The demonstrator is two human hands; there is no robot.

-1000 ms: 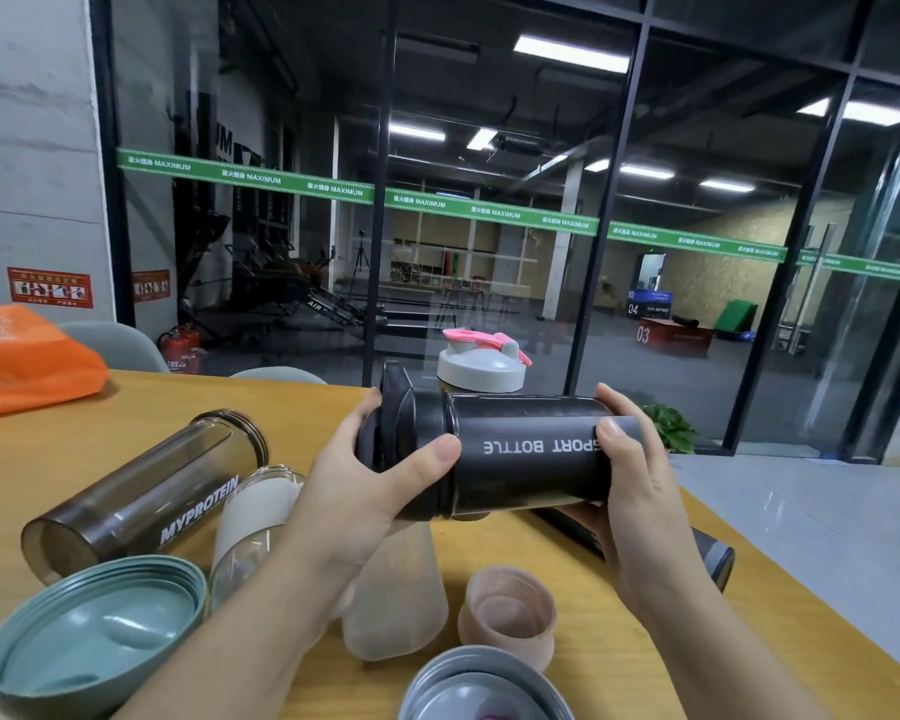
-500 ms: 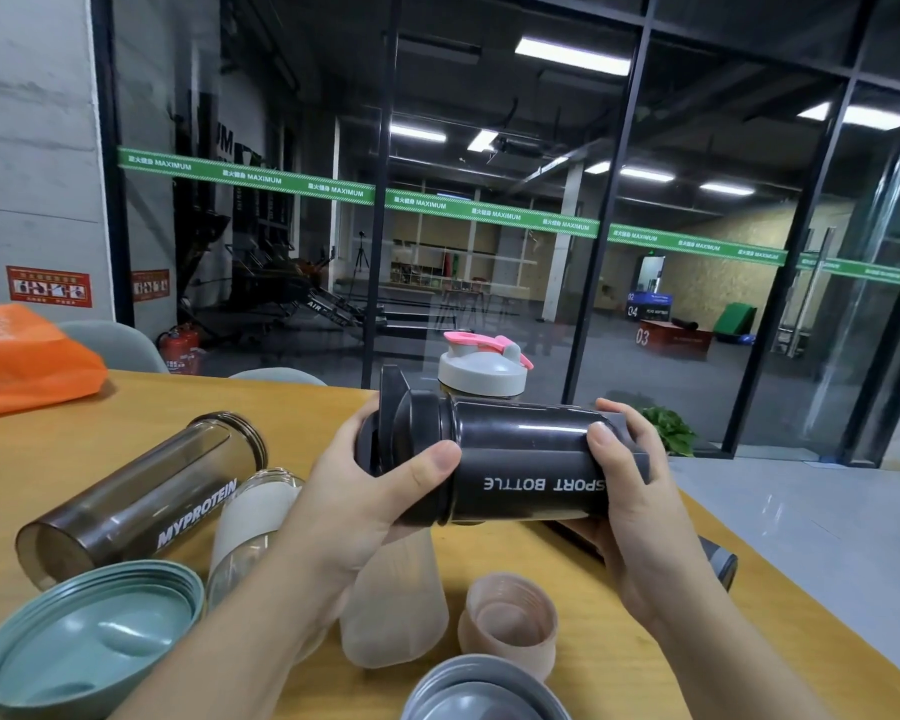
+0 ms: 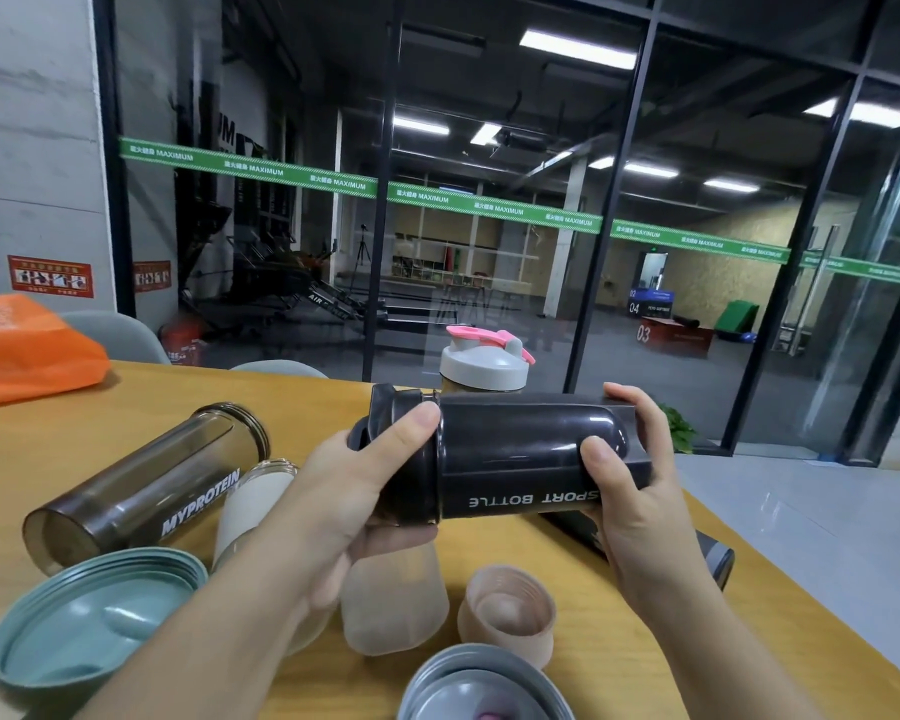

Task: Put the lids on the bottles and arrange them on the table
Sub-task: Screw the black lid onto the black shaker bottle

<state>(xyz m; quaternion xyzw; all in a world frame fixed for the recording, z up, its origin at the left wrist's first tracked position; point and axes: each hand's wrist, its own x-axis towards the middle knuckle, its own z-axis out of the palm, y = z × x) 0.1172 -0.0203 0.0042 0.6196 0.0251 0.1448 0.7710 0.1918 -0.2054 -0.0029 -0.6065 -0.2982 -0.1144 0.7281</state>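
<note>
I hold a black sport bottle (image 3: 520, 454) sideways above the wooden table (image 3: 100, 407). My left hand (image 3: 354, 501) grips its black lid (image 3: 401, 449) at the left end. My right hand (image 3: 630, 491) grips the bottle's base. Behind it stands a bottle with a white and pink lid (image 3: 484, 361). A smoky MYPROTEIN bottle (image 3: 146, 491) lies open on its side at left, next to a clear bottle with a white inside (image 3: 253, 501). A frosted bottle (image 3: 393, 600) lies below my left hand. Loose lids lie near me: teal (image 3: 89, 626), beige (image 3: 507, 610) and grey (image 3: 484, 688).
An orange bag (image 3: 27, 350) sits at the table's far left. A dark object (image 3: 713, 558) lies under my right hand near the table's right edge. Grey chair backs (image 3: 120, 335) stand behind the table, before a glass wall. A green plant (image 3: 676, 428) is beyond the table.
The bottle has rolled in my hands: the SPORT BOTTLE lettering has moved from the upper side to the lower side. My right fingers have shifted on the base.
</note>
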